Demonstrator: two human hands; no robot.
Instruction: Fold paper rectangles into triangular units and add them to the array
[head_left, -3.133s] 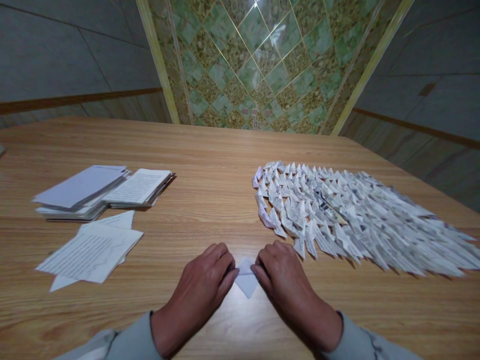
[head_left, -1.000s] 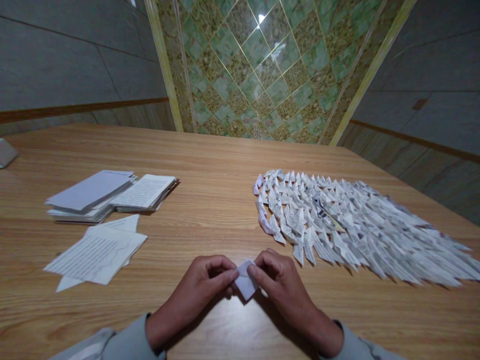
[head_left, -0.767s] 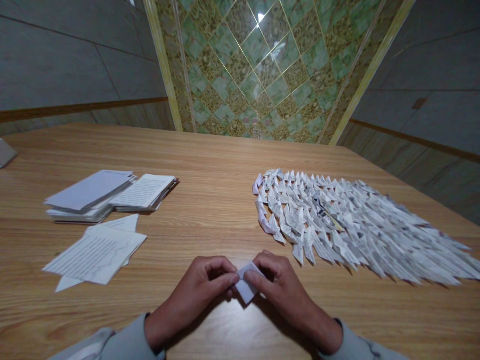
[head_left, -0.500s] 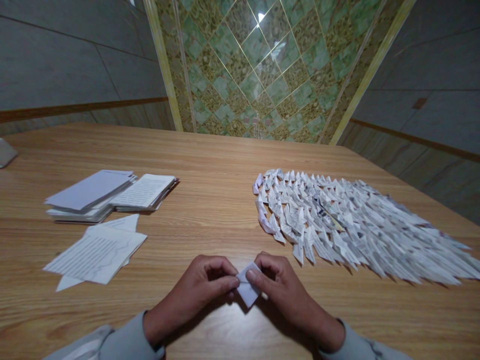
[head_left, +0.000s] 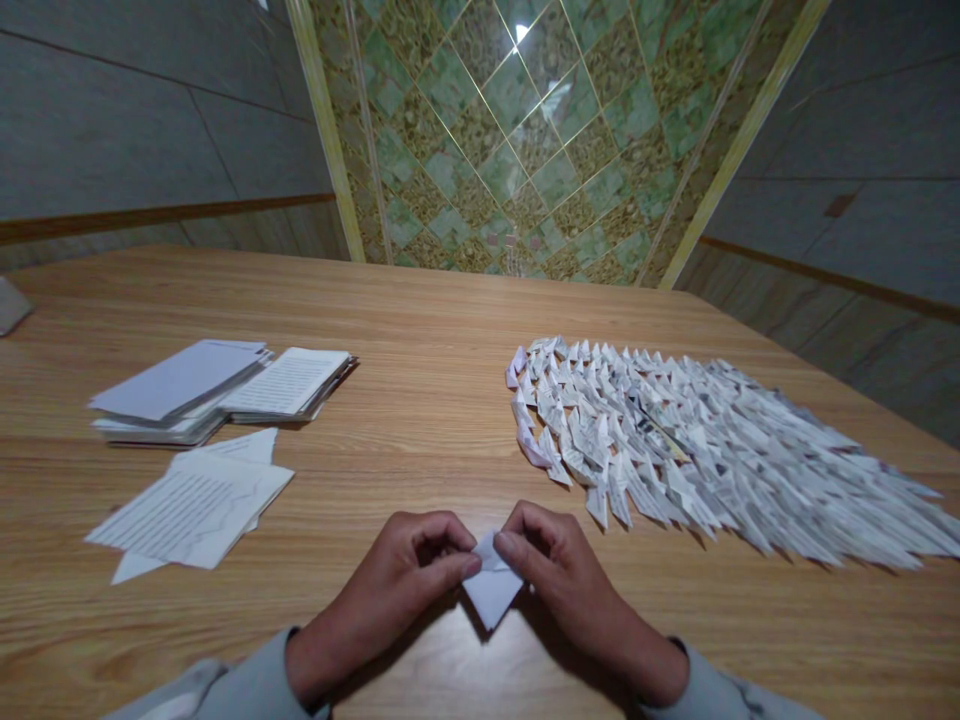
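Observation:
Between my hands is a small folded piece of white paper (head_left: 492, 592), diamond-shaped with one corner pointing down toward me. My left hand (head_left: 409, 565) pinches its left side between thumb and fingers. On the opposite side my right hand (head_left: 559, 570) grips the paper's upper right edge, thumb on the front. A crease or flap crosses the paper near its top. Both hands are low over the wooden table (head_left: 420, 400), and the fingers behind the paper are partly hidden.
Right of my hands lies a wide spread of many folded paper boats (head_left: 660, 430) in rows. To the left are a stack of paper sheets (head_left: 184, 380), a second printed stack (head_left: 289, 383) and loose printed sheets (head_left: 191, 510). A tiled wall (head_left: 510, 150) stands behind the table.
The folded paper has turned slightly and shows a broader lower triangle. My right thumb has slid up and outward to its upper right edge. The stacks and paper boats stay put.

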